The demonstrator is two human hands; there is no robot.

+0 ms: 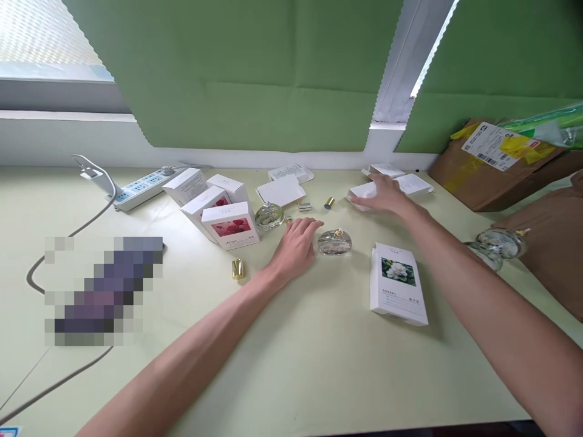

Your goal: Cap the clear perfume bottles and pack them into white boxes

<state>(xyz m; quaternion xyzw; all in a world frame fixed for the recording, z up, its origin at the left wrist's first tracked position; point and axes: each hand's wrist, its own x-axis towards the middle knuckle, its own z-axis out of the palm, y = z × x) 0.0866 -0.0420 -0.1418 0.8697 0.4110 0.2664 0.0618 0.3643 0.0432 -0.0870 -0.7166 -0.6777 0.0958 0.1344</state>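
My left hand (296, 246) lies palm down mid-table with its fingers curled. Whatever is under it is hidden, though a small gold piece shows just beyond the fingers. To its right stands a clear glass perfume bottle (334, 243) with a gold nozzle; another perfume bottle (269, 216) is to its left. At the back right, my right hand (385, 193) grips a white box (363, 195) between thumb and fingers. A gold cap (329, 203) and a silver cap (304, 207) lie between the hands. Another gold cap (237, 269) stands left of my left wrist.
Upright white boxes with red flowers (231, 227) cluster at left. A white-flower box (398, 284) lies at right. More bottles (501, 244) sit beyond my right forearm, near a cardboard carton (492, 164). A power strip (143, 187), a cable and a blurred device (107, 291) occupy the left.
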